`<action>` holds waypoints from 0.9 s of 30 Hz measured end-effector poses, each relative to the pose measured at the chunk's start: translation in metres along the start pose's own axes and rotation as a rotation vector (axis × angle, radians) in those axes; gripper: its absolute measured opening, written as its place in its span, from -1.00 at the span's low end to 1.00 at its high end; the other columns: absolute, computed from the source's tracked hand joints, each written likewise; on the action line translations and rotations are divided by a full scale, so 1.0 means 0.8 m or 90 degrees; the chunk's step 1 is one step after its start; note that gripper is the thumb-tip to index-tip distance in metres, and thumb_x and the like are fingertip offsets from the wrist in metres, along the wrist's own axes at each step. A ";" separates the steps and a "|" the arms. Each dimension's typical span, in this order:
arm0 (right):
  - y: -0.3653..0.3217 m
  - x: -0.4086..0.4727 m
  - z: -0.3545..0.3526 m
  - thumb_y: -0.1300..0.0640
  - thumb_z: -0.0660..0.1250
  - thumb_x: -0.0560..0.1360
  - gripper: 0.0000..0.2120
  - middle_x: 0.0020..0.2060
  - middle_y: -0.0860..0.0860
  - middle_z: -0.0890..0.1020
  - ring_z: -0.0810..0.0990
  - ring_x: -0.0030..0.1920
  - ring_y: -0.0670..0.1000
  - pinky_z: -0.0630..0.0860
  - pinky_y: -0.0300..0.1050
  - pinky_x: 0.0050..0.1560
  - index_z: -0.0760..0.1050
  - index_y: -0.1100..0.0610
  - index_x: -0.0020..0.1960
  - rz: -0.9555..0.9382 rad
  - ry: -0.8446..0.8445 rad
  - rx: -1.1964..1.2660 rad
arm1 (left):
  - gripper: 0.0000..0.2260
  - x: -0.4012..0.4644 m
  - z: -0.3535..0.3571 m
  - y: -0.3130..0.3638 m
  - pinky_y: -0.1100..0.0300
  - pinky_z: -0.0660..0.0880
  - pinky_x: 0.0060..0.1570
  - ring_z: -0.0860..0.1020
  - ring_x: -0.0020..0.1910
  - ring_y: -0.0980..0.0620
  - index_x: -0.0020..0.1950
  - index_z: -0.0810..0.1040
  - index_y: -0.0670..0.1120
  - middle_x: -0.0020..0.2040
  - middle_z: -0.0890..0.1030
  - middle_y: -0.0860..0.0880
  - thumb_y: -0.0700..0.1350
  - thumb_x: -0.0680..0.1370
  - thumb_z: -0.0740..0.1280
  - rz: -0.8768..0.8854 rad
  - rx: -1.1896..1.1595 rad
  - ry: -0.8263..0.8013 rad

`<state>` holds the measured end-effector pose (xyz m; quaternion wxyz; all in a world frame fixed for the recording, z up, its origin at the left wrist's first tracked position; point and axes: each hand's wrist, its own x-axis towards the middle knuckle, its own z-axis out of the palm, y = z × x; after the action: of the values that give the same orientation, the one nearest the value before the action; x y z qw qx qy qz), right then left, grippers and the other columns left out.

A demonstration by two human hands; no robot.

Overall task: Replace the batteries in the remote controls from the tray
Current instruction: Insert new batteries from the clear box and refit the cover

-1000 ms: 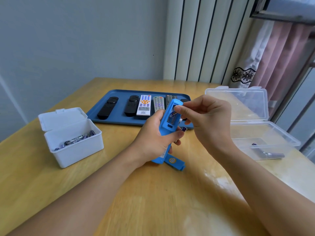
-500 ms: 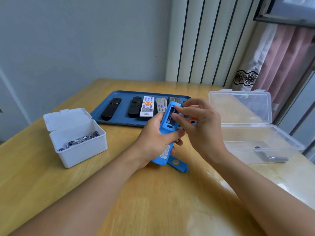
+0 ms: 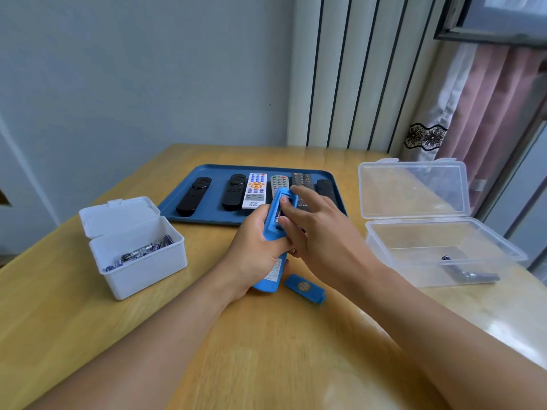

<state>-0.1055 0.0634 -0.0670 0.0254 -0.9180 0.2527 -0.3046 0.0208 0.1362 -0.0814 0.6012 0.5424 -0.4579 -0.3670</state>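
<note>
My left hand (image 3: 254,250) grips a blue remote (image 3: 268,281), held tilted with its back up and its battery bay uncovered. A battery (image 3: 277,215) lies in the bay. My right hand (image 3: 322,232) reaches over the bay with fingers stretched out, thumb and fingertips pressing on that battery. The remote's blue battery cover (image 3: 305,288) lies on the table just right of the remote. A small metallic end shows between my two hands; I cannot tell what holds it. Behind my hands, a blue tray (image 3: 207,170) holds several other remotes.
A white box (image 3: 139,270) with its lid up, at the left, holds several batteries (image 3: 142,251). A clear plastic box (image 3: 444,238) with its lid up stands at the right with a few dark batteries (image 3: 470,273) inside. The wooden table ends at a wall and a radiator.
My right hand's fingers have straightened and lowered onto the battery bay. The remote has tipped flatter, away from me. The camera has shifted slightly.
</note>
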 end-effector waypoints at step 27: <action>0.013 0.001 -0.015 0.13 0.61 0.37 -0.59 -0.11 -0.04 0.69 0.66 -0.17 -0.11 0.58 -0.36 -0.15 0.63 0.14 0.18 0.042 0.224 0.270 | -0.70 0.004 0.006 0.014 0.11 0.49 -0.42 0.55 -0.30 -0.03 0.18 0.52 -0.16 -0.24 0.56 -0.02 0.04 0.61 0.33 -0.047 -0.128 -0.004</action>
<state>-0.1164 0.0556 -0.0592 0.1824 -0.8166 0.2133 -0.5043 0.0166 0.1330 -0.0699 0.6370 0.4950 -0.4003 -0.4347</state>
